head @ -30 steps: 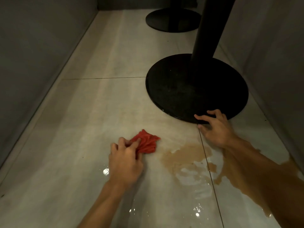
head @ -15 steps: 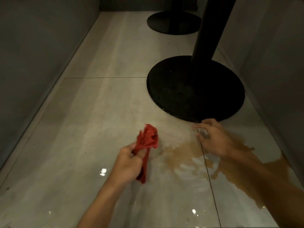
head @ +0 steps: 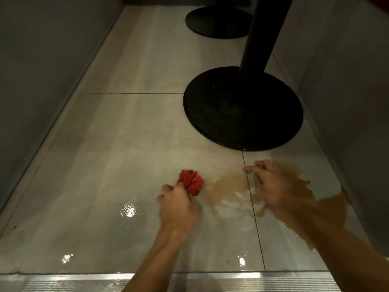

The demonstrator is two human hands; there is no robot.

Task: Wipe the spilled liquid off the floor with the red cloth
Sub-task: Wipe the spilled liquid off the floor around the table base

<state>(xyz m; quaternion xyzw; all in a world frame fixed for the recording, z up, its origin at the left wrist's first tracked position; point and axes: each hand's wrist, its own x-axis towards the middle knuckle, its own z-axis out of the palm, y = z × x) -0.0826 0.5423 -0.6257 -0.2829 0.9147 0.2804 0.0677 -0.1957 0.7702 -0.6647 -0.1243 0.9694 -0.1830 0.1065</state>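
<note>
A bunched red cloth [head: 192, 182] pokes out beyond the fingers of my left hand [head: 177, 205], which grips it low over the pale floor tiles [head: 117, 157]. Just right of the cloth spreads a brown spill [head: 228, 185], which runs on under my right arm to a larger patch [head: 334, 209] by the right wall. My right hand [head: 273, 184] hovers or rests over the spill with its fingers spread and nothing in it. Wet streaks shine on the tile between my two hands.
A black round table base [head: 242, 114] with a thick pole [head: 261, 32] stands just beyond the spill. A second base [head: 216, 22] sits farther back. Grey walls [head: 37, 81] close in on both sides. A metal strip [head: 84, 281] runs along the near edge.
My left hand lifted the cloth off the floor, then lowered it bunched beside the spill. My right hand left the rim of the table base and came back over the spill.
</note>
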